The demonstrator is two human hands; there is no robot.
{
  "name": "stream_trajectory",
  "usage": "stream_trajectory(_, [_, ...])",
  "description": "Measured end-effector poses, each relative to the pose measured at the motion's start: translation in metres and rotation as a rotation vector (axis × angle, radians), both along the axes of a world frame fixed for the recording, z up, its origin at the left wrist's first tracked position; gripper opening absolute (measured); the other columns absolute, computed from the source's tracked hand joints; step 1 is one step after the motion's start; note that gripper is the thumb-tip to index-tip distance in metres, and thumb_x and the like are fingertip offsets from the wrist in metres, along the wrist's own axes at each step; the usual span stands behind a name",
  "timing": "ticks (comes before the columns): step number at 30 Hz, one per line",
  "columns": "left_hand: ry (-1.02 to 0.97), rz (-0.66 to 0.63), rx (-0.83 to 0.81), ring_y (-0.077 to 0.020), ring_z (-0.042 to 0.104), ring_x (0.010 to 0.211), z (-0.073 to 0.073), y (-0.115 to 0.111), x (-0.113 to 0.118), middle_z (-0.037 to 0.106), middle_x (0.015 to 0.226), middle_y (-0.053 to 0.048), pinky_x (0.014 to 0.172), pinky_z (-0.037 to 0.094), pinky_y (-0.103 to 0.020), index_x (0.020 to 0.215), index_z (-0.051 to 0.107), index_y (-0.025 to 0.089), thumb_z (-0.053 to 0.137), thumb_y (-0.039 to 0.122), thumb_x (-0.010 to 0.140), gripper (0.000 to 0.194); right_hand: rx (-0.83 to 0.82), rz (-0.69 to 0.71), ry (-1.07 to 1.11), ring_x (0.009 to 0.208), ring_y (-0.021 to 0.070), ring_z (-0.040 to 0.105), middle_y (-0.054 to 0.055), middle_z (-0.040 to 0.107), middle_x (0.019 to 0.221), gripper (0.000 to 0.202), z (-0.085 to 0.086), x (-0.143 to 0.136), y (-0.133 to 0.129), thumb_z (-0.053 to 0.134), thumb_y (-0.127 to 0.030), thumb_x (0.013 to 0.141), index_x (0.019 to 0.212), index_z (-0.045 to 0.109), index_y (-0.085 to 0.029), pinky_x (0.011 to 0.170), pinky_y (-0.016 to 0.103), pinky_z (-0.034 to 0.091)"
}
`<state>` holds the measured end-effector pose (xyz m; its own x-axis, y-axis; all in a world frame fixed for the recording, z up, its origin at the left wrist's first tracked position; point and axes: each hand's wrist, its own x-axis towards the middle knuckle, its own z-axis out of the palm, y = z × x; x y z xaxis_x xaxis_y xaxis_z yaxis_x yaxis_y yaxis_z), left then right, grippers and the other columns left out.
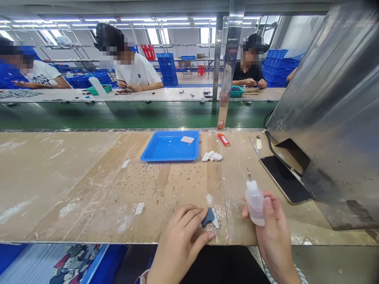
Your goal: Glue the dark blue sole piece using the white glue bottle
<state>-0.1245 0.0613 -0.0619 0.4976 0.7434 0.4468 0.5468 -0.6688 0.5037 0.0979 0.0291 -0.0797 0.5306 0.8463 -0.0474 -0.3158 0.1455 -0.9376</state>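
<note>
Worn workbench [89, 185]: your left hand [177, 244] pinches a small blue piece [208, 217]; your right hand [274, 232] grips a needle-tipped squeeze bottle [254, 201] upright.

Head-worn view, down over workbench [89, 189]

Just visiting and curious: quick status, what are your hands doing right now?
Left hand pinching small blue piece on bench. Right hand gripping needle-tip bottle, upright. Phone beside it, blue tray farther back; nothing between.
</note>
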Motion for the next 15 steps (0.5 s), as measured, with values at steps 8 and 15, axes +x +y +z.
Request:
stream_trajectory(8, [0.134, 0.083, 0.061, -0.0253, 0.059, 0.083, -0.004, 0.006, 0.01, 0.064, 0.094, -0.008, 0.07, 0.052, -0.039, 0.116, 0.063, 0.017, 0.048, 0.024, 0.103, 0.021, -0.059, 0.062, -0.082, 0.097, 0.0189, 0.07, 0.005, 0.066, 0.126, 0.052, -0.002, -0.004, 0.004, 0.081, -0.05, 0.08, 0.123, 0.062, -0.027, 0.085, 0.027, 0.058])
stream_trajectory(15, [0.087, 0.111, 0.106, -0.0221, 0.058, 0.082, -0.006, 0.003, 0.012, 0.063, 0.093, -0.007, 0.071, 0.049, -0.034, 0.119, 0.061, 0.016, 0.046, 0.025, 0.105, 0.022, -0.105, 0.133, -0.093, 0.098, 0.0173, 0.071, 0.006, 0.071, 0.121, 0.051, -0.009, 0.008, -0.006, 0.082, -0.048, 0.08, 0.124, 0.066, -0.027, 0.084, 0.021, 0.059])
